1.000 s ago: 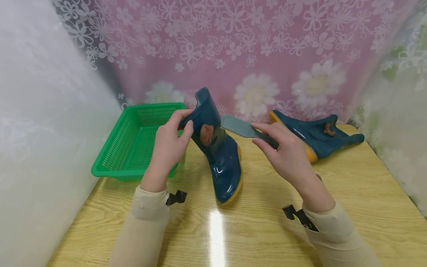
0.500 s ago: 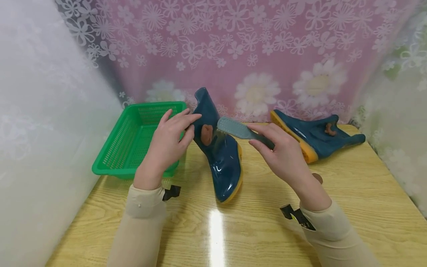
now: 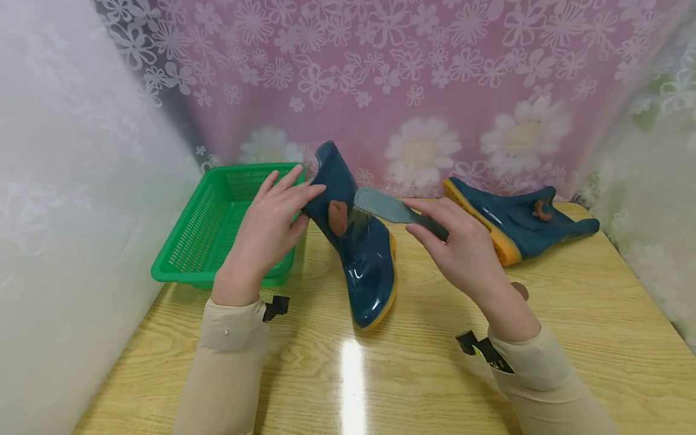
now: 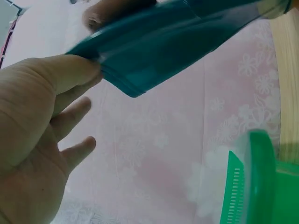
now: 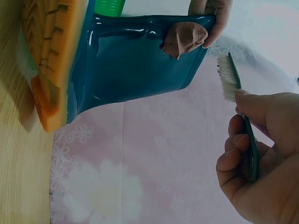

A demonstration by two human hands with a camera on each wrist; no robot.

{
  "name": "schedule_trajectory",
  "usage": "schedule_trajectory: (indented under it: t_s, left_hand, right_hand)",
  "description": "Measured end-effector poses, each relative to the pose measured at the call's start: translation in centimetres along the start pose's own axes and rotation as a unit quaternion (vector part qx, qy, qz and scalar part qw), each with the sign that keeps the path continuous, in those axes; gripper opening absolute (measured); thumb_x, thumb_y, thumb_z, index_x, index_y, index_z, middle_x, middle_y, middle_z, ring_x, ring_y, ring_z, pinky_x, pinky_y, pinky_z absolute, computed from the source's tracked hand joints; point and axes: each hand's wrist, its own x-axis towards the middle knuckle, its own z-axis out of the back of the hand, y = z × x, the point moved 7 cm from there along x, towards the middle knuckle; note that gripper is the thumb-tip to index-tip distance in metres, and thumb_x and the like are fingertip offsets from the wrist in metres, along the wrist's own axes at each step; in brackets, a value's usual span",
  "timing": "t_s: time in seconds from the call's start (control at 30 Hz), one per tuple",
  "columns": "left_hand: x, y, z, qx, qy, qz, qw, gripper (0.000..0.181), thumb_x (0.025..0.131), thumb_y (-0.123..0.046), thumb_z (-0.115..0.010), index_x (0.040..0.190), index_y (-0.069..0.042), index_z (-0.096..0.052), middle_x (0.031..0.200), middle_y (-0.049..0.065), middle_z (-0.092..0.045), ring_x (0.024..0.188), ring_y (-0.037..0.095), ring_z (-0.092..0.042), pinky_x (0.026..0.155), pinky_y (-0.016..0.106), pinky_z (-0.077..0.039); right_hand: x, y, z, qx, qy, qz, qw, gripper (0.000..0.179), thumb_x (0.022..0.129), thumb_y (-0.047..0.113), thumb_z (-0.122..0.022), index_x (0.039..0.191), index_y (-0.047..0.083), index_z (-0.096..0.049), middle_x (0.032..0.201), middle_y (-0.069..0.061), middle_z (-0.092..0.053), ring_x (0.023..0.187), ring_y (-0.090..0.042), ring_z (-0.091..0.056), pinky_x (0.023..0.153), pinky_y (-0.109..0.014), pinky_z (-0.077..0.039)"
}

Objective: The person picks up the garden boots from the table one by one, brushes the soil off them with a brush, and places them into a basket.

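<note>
A dark blue rain boot (image 3: 372, 272) with a yellow sole stands on the table, toe pointing toward me. My left hand (image 3: 266, 223) pinches the rim of its shaft between thumb and forefinger, with the other fingers spread. On the shaft sticks a brown clay-like lump (image 5: 184, 38). My right hand (image 3: 467, 251) grips the handle of a brush (image 3: 380, 204), whose pale bristles (image 5: 228, 79) face the boot. In the right wrist view a gap shows between bristles and lump. The boot's opening is partly hidden.
Left of the boot is a green plastic basket (image 3: 185, 241). A second blue boot (image 3: 505, 214) lies on its side at the right, bearing another brown lump (image 3: 541, 211). Part of a round brown thing (image 3: 520, 290) shows behind my right wrist. A floral curtain (image 3: 348, 90) hangs behind.
My left hand has loosened its earlier grip, spread its fingers and moved slightly left along the boot's rim. The brush has shifted a little left. The boot has hardly moved.
</note>
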Motion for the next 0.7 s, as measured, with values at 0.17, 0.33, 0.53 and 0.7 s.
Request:
schedule_trajectory:
  t_s: [0.17, 0.33, 0.53, 0.7]
  left_hand:
    - [-0.18, -0.05, -0.04, 0.001, -0.024, -0.023, 0.9995, 0.05, 0.097, 0.005, -0.083, 0.145, -0.002, -0.071, 0.169, 0.016, -0.049, 0.165, 0.033, -0.03, 0.135, 0.049, -0.016]
    - [-0.27, -0.17, 0.11, 0.006, -0.017, -0.026, 0.9995, 0.044, 0.098, 0.003, -0.082, 0.141, 0.0, -0.072, 0.158, 0.015, -0.062, 0.16, 0.034, -0.041, 0.135, 0.047, -0.017]
    - [-0.59, -0.15, 0.05, -0.016, 0.069, 0.014, 0.9974, 0.05, 0.097, -0.004, -0.084, 0.146, -0.005, -0.072, 0.15, 0.013, -0.069, 0.153, 0.032, -0.052, 0.133, 0.045, -0.025]
    - [-0.9, -0.3, -0.27, -0.042, 0.115, 0.032, 0.9919, 0.051, 0.099, -0.01, -0.082, 0.149, -0.01, -0.071, 0.155, 0.009, -0.065, 0.153, 0.026, -0.051, 0.119, 0.046, -0.049]
  right_hand:
    - [0.24, 0.32, -0.29, 0.008, 0.01, -0.005, 0.9999, 0.048, 0.102, 0.01, -0.081, 0.149, 0.019, -0.073, 0.129, -0.004, -0.074, 0.111, -0.02, -0.069, 0.088, -0.044, -0.058]
    - [0.33, 0.37, -0.08, 0.006, 0.005, 0.005, 1.0, 0.049, 0.102, 0.008, -0.082, 0.148, 0.019, -0.073, 0.125, -0.003, -0.074, 0.099, -0.017, -0.067, 0.077, -0.034, -0.052]
    - [0.33, 0.16, 0.5, 0.006, -0.01, 0.026, 0.9996, 0.049, 0.101, 0.004, -0.081, 0.148, 0.016, -0.073, 0.113, -0.003, -0.073, 0.079, -0.012, -0.051, 0.063, -0.028, -0.034]
    - [0.23, -0.15, 0.36, 0.007, -0.005, 0.02, 0.9998, 0.049, 0.101, 0.005, -0.081, 0.149, 0.015, -0.072, 0.116, -0.003, -0.074, 0.084, -0.012, -0.055, 0.066, -0.029, -0.037]
